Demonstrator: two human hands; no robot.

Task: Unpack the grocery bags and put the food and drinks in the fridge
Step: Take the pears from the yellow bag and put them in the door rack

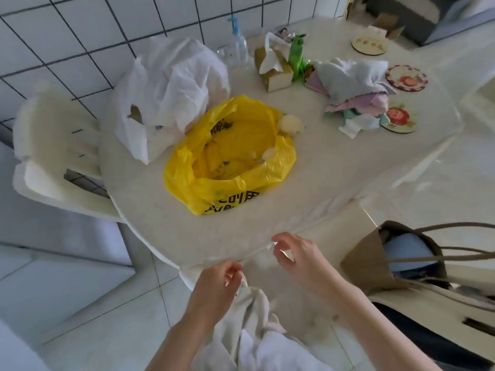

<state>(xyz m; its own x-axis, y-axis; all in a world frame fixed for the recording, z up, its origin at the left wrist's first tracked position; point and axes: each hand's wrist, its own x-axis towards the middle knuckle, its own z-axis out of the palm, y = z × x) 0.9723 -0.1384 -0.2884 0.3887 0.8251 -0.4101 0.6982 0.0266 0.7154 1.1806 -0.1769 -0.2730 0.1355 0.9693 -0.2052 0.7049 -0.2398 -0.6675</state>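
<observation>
A yellow plastic bag (230,162) with black print lies open in the middle of the white round table (150,210). A pale round item (290,123) sits at the bag's far rim, and another pale item (268,154) lies inside. Behind it slumps a crumpled white plastic bag (166,89). At the table's near edge, my left hand (214,287) pinches the top of a thin white bag (254,311) that hangs down towards me. My right hand (297,258) has its fingers curled and pinches the other, blurred edge of the same bag.
A white plastic chair (53,145) stands left of the table. At the back are a spray bottle (238,41), a tissue box (276,73), a green packet (296,57), a pile of cloths (353,89) and coasters. A brown tote bag (367,261) sits at the right.
</observation>
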